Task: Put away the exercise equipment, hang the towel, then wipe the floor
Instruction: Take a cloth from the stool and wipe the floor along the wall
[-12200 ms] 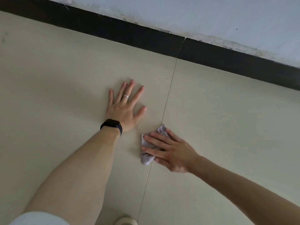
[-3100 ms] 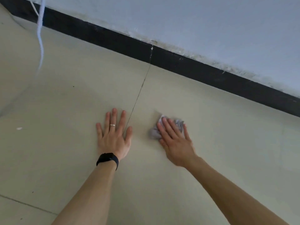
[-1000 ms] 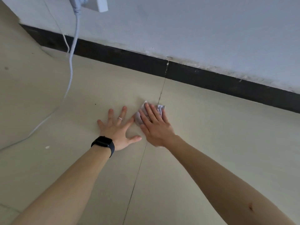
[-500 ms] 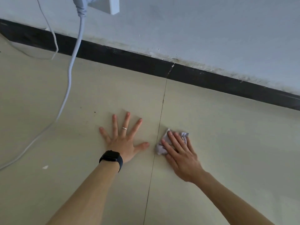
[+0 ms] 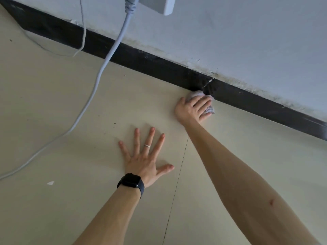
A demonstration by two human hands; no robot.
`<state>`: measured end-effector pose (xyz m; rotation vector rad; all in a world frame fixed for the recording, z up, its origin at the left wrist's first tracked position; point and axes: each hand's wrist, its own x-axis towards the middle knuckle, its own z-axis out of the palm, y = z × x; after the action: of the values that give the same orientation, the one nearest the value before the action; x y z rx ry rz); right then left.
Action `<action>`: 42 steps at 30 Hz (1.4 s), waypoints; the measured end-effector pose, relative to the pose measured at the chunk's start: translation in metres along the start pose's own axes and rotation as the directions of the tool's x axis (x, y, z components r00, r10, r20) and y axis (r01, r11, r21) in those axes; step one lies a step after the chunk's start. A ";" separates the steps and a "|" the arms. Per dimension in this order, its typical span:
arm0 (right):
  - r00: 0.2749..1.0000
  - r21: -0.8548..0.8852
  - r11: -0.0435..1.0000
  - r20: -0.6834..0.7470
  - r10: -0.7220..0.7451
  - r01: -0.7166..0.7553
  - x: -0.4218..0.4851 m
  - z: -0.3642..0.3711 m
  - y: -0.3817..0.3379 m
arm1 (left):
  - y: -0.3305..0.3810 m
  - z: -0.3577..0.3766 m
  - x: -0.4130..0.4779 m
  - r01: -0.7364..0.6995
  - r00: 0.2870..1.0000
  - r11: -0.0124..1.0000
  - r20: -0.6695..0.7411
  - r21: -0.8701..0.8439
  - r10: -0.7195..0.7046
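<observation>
A small crumpled pale cloth [image 5: 196,94] lies on the beige tiled floor [image 5: 247,149], right against the black skirting board [image 5: 159,66]. My right hand [image 5: 193,108] presses it flat with nearly straight fingers, arm stretched forward. Most of the cloth is hidden under that hand. My left hand [image 5: 147,158] rests flat on the floor with fingers spread, a ring on one finger and a black watch on the wrist, nearer to me and left of the tile joint.
A white cable [image 5: 99,73] hangs from a wall socket [image 5: 159,4] at the top and trails across the floor to the left. A thinner cord [image 5: 83,32] hangs beside it. Small specks and a white scrap [image 5: 50,183] lie on the floor at left.
My right hand has pushed the cloth forward from beside my left hand up to the skirting board. My left hand stays planted on the floor.
</observation>
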<state>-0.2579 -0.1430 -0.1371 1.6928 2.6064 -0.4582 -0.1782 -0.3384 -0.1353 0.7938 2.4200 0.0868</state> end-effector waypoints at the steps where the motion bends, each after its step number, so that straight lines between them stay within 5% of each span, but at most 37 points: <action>1: 0.965 -0.037 0.974 0.153 -0.214 0.222 -0.014 0.010 -0.006 | 0.000 -0.001 0.000 0.004 1.000 1.000 0.002 0.004 -0.004; 3: 0.738 -0.016 0.784 0.348 -0.578 0.621 -0.027 0.007 0.001 | 0.001 -0.001 0.000 0.006 1.000 1.000 -0.006 0.007 -0.006; 5: 0.562 -0.029 0.593 0.359 -0.745 0.804 -0.004 -0.006 0.024 | 0.000 0.000 0.001 0.009 1.000 1.000 -0.019 0.014 -0.008; 7: 0.611 -0.050 0.639 0.358 -0.706 0.768 0.020 -0.021 0.055 | 0.001 -0.001 0.003 -0.001 1.000 1.000 -0.015 0.003 0.001; 11: 0.896 -0.050 0.921 0.258 -0.361 0.386 -0.002 -0.032 0.108 | 0.000 -0.001 0.001 -0.022 1.000 1.000 -0.016 -0.017 0.022; 14: 0.887 -0.026 0.918 0.271 -0.373 0.395 -0.069 -0.022 0.130 | 0.000 0.001 0.000 -0.018 0.999 0.999 -0.033 -0.041 0.016; 17: 0.682 -0.048 0.713 0.342 -0.647 0.700 -0.139 -0.021 0.163 | -0.005 -0.004 0.000 -0.049 0.998 0.996 -0.054 -0.080 0.045; 20: 0.484 -0.069 0.503 0.410 -0.773 0.862 -0.164 -0.028 0.195 | -0.035 -0.001 -0.027 -0.182 0.982 0.983 -0.053 -0.027 0.180; 22: 0.279 -0.077 0.278 0.494 -0.824 0.958 -0.142 -0.038 0.190 | -0.066 0.015 -0.057 -0.172 0.976 0.985 -0.136 0.005 0.171; 23: 0.232 -0.105 0.208 0.517 -0.824 0.972 -0.122 -0.040 0.183 | -0.081 0.025 -0.073 -0.145 0.973 0.989 -0.181 0.008 0.144; 24: 0.275 -0.136 0.240 0.523 -0.807 0.961 -0.100 -0.042 0.170 | -0.093 0.032 -0.085 -0.124 0.971 0.992 -0.203 0.012 0.124; 26: 0.586 -0.191 0.571 0.465 -0.663 0.798 -0.060 -0.039 0.131 | -0.105 0.042 -0.096 -0.117 0.978 0.993 -0.172 0.026 0.120; 28: 0.855 -0.133 0.887 0.361 -0.372 0.442 -0.045 -0.029 0.093 | -0.107 0.044 -0.097 -0.122 0.979 0.992 -0.164 0.020 0.123; 30: 0.884 -0.103 0.924 0.348 -0.313 0.368 -0.071 -0.018 0.063 | -0.106 0.042 -0.096 -0.117 0.976 0.993 -0.184 0.018 0.118; 31: 0.819 -0.102 0.856 0.368 -0.441 0.507 -0.095 -0.012 0.059 | -0.106 0.042 -0.097 -0.124 0.976 0.992 -0.181 0.015 0.124; 33: 0.496 -0.050 0.530 0.437 -0.750 0.846 -0.146 -0.006 0.073 | -0.107 0.047 -0.099 -0.130 0.972 0.992 -0.197 0.000 0.128; 35: 0.160 -0.004 0.180 0.485 -0.860 0.984 -0.138 -0.009 0.083 | -0.108 0.047 -0.096 -0.128 0.967 0.992 -0.221 -0.006 0.123; 36: 0.108 -0.014 0.116 0.494 -0.863 0.993 -0.111 -0.007 0.076 | -0.108 0.046 -0.094 -0.134 0.966 0.991 -0.224 -0.001 0.130; 37: 0.164 -0.075 0.146 0.479 -0.862 0.986 -0.082 -0.004 0.065 | -0.107 0.047 -0.094 -0.140 0.964 0.990 -0.226 0.002 0.137; 40: 0.624 -0.159 0.611 0.335 -0.706 0.776 -0.018 0.003 0.014 | -0.111 0.051 -0.093 -0.141 0.965 0.990 -0.224 0.001 0.138; 42: 0.806 -0.092 0.809 0.210 -0.554 0.580 -0.020 0.013 -0.012 | -0.111 0.051 -0.092 -0.139 0.964 0.990 -0.228 0.006 0.137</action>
<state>-0.2623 -0.1688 -0.1432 0.7505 2.8843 -0.3662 -0.1478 -0.4870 -0.1565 0.9953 2.5726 0.2576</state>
